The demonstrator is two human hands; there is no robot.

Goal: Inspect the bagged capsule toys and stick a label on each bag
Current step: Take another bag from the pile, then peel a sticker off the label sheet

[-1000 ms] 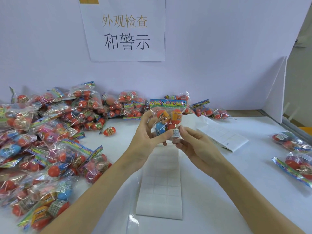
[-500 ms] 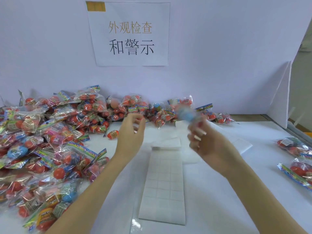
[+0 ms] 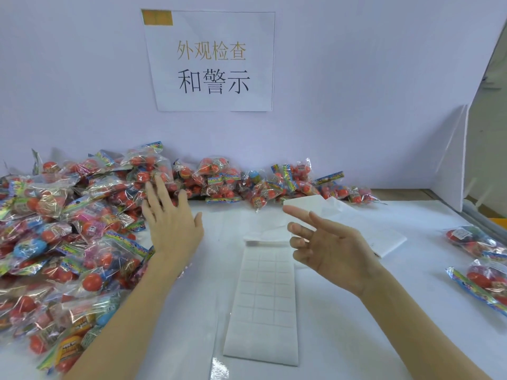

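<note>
Since a moment ago the bag has left both hands; the left hand (image 3: 172, 223) has swung out toward the heap, the right hand (image 3: 329, 250) has drifted back empty

Far left: heap of bagged capsule toys (image 3: 68, 229) piled against the back wall, crinkled clear film, mostly red capsules. Left hand over its near edge, fingers spread straight, gripping nothing; touching a bag or just above it, cannot tell.

Centre: label sheet (image 3: 263, 305) flat on the table (image 3: 356, 338), grid of white labels, top end peeled and curled.

Right hand above the sheet's upper end, fingers loosely parted, holding nothing.

Far right: a few bags (image 3: 477, 242) lying apart, probably finished ones.

Risk, as I judge it: slippery film, tangled heap, so a grab may drag two bags or send capsules sliding; a curled label could fold onto itself
</note>
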